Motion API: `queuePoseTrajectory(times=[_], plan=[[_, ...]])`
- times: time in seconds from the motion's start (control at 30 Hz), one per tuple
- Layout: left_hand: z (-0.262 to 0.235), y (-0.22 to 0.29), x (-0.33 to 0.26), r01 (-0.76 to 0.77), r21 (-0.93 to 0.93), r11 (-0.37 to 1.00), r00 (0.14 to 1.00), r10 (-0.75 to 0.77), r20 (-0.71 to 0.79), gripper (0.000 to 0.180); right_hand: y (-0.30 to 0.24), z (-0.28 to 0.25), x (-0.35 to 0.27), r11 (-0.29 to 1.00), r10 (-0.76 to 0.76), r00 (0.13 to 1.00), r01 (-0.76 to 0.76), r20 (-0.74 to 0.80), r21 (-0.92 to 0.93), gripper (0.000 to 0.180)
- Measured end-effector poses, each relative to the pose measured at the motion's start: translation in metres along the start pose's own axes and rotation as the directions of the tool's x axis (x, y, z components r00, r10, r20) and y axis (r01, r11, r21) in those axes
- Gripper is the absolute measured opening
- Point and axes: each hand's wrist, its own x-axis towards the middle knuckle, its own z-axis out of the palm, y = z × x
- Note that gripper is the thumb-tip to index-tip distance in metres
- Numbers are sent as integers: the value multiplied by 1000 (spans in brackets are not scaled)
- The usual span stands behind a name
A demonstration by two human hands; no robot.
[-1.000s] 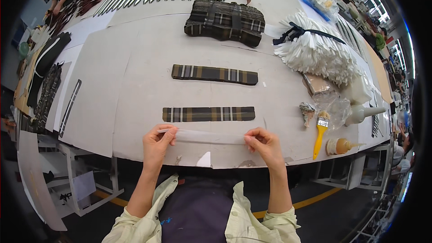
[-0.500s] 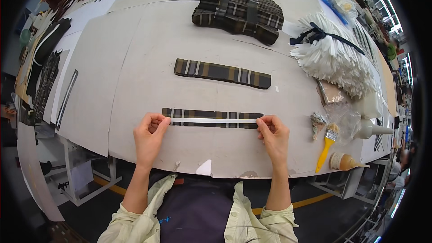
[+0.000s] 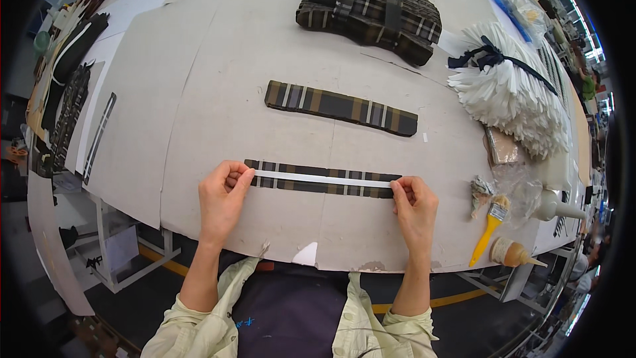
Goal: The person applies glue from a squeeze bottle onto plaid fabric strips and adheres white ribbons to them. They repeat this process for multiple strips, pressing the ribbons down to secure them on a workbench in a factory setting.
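Observation:
A narrow white strip [image 3: 324, 179] is stretched straight between my two hands. My left hand [image 3: 224, 192] pinches its left end between thumb and forefinger, and my right hand [image 3: 414, 207] pinches the right end the same way. Directly beneath the strip lies a dark plaid fabric piece [image 3: 338, 189], flat on the table, with brown and pale stripes across it. Whether the strip touches the fabric all along, I cannot tell. Farther from me rests a small stack of plaid strips [image 3: 341, 109], slightly slanted.
At the back sits a tied bundle of plaid pieces [image 3: 371, 16]. To the right are a bundle of white strips [image 3: 510, 86] bound with dark cloth, a yellow-handled brush [image 3: 489, 231], an amber glue bottle [image 3: 513, 252] and a white squeeze bottle [image 3: 553, 205]. A white scrap [image 3: 306, 254] lies at the near edge.
The view has shifted and tilted a little, so the table's contents sit farther right. Both hands still hold the white strip taut over the plaid piece.

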Motion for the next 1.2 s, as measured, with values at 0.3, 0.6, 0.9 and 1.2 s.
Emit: queuePoseTrajectory(times=[0.3,0.6,0.9,1.2], plan=[[3,-2,0,-21,70,997,999,23,-26,8,-8,1,0,997,4,1000,-3,8,-79,10],[4,-1,2,-85,107,991,996,88,-28,8,-10,2,1,990,-63,998,64,11,-129,9],[4,5,1,-138,157,978,990,142,-14,9,-12,2,0,988,-22,1000,25,20,-152,9],[1,5,1,-172,208,963,984,176,3,10,-9,3,0,981,-121,993,119,-8,-154,10]])
